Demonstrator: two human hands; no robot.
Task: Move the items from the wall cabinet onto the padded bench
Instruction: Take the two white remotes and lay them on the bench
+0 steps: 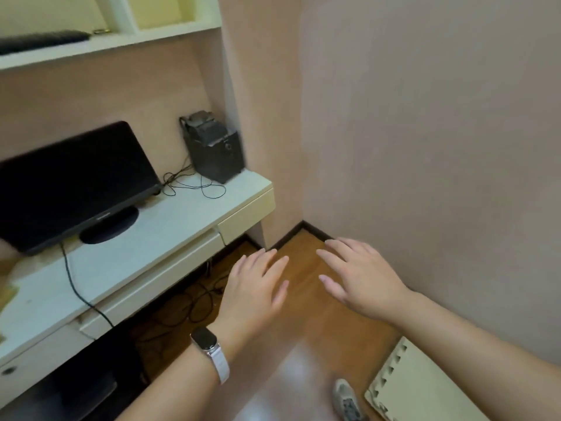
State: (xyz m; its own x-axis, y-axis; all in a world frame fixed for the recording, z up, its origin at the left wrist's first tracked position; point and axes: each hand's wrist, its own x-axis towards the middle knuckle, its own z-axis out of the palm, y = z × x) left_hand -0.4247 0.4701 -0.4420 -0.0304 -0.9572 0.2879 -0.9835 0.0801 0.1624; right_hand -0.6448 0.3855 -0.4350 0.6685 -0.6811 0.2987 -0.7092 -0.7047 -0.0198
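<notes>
Head view, looking down into a room corner. Left hand [255, 287] and right hand [361, 281] are held out side by side above the wooden floor [303, 302], palms down and slightly apart. The fingers of both are straight and loosely spread, and neither hand holds anything. A white-strapped watch [209, 344] sits on the left wrist.

The wall cabinet [121, 46] is at far left, well above and apart from the hands. On its open shelf lie a dark flat item [42, 41] and, just to its right, a small item [101, 31] too blurred to identify.

Below the cabinet, a white desk [170, 226] carries a black monitor [73, 177], a black box-shaped device [212, 147] in the far right corner, and thin black cords [194, 183] between them. More cables [188, 302] lie on the floor under the desk.

At near right, a cream foam mat [425, 384] with a toothed edge lies against the wall, with a grey shoe [346, 399] just to its left.
</notes>
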